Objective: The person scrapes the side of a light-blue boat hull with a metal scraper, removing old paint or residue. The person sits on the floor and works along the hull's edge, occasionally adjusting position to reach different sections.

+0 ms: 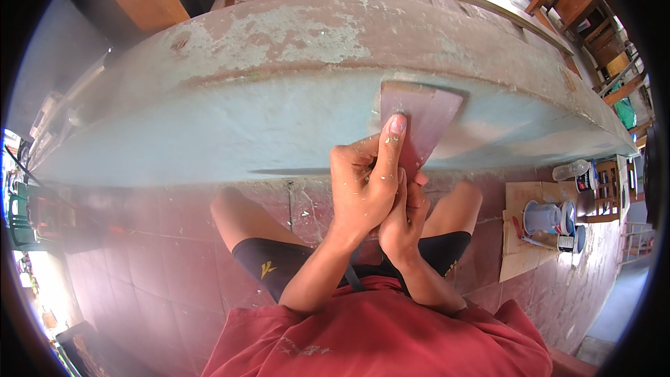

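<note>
A wide-bladed paint scraper (pixel 428 120) is in both my hands, its broad edge up against the blue painted side of a low wall (pixel 279 122), just below the ledge. My left hand (pixel 363 185) is closed round the scraper, with the thumb pressed along the face of its blade. Lower down, my right hand (pixel 405 227) wraps the handle end, where a bit of pinkish red shows between the fingers. Small pale flakes stick to my left hand. To the right of the blade, the blue paint has paler, brownish patches.
The wall's ledge (pixel 398 38) is worn, with peeling pale paint. At the right, a cardboard sheet (pixel 513 237) on the red tiled floor (pixel 160 251) bears a grey bucket (pixel 541 216) and paint cans (pixel 571 243). A clear plastic bottle (pixel 571 170) lies beyond. My bent knees flank my hands.
</note>
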`<action>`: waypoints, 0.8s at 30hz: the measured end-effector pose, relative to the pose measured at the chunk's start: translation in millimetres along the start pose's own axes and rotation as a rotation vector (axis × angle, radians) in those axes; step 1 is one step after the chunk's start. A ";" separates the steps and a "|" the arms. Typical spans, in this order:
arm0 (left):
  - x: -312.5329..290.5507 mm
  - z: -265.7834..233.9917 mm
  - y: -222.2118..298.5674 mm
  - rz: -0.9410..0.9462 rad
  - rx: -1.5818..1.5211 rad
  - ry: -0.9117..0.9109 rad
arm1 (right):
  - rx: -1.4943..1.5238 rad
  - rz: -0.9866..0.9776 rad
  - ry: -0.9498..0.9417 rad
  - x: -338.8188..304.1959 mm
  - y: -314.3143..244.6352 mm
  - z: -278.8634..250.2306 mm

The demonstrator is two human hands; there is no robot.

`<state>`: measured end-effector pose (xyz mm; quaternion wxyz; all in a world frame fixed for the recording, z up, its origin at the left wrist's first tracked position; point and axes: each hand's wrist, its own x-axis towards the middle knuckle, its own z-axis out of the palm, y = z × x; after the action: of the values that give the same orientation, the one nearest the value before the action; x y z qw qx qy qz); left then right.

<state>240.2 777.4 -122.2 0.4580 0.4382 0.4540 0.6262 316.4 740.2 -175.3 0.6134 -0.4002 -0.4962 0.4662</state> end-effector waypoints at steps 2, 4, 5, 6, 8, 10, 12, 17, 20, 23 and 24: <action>5.7 1.5 0.1 0.023 -0.058 0.006 | 0.044 0.014 -0.059 6.3 -2.5 -3.7; 6.5 2.7 10.0 0.008 -0.060 0.015 | 0.038 0.031 -0.052 4.3 -0.5 -4.9; 5.2 4.4 7.1 0.004 -0.045 0.017 | -0.008 0.020 -0.007 2.2 4.1 -3.5; 2.4 4.6 -2.4 0.007 -0.024 0.025 | -0.046 0.005 0.032 1.4 8.9 -2.4; -1.4 0.7 -14.0 0.003 0.068 0.022 | -0.063 0.011 0.031 -3.0 12.7 -4.6; 0.9 2.3 -9.5 0.015 0.033 0.018 | -0.061 0.000 0.020 -0.7 10.1 -4.6; 6.7 3.4 -1.4 0.073 0.007 0.024 | -0.048 -0.020 -0.004 8.4 -0.8 -0.4; 7.8 5.8 8.4 0.037 0.023 0.028 | -0.065 -0.083 0.064 9.5 2.3 5.8; -3.3 0.1 -13.6 -0.004 0.078 0.046 | -0.062 -0.042 0.075 1.7 9.8 3.7; 0.6 2.5 -16.3 0.009 -0.007 0.055 | -0.059 -0.002 0.008 -2.0 16.8 -4.8; 2.0 1.5 -19.3 0.017 -0.006 0.042 | -0.036 0.003 0.007 0.1 17.2 -4.9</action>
<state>244.6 782.8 -140.3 0.4442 0.4275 0.4581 0.6404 318.2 744.4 -192.6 0.6072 -0.4138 -0.5016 0.4566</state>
